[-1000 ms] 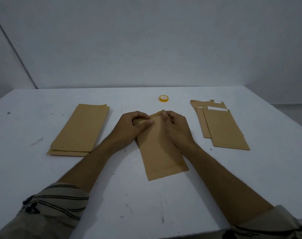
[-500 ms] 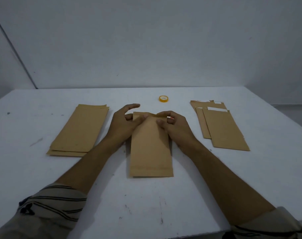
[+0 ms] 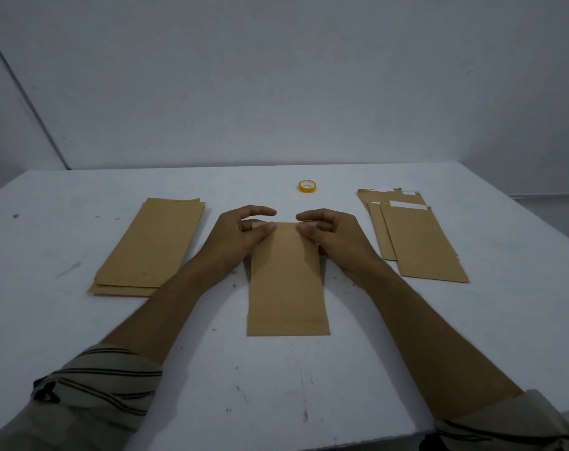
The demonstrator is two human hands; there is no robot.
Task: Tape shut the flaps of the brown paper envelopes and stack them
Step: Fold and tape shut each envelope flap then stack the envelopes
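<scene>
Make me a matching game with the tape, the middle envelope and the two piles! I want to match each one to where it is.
Things:
1. tape roll
2. middle envelope
3. plain pile
4. pile with white strips

Places:
A. on the person's right
B. farthest back, yellow and alone
C. on the person's left
D. straight in front of the person

Pairs: 1-B, 2-D, 3-C, 4-A
</scene>
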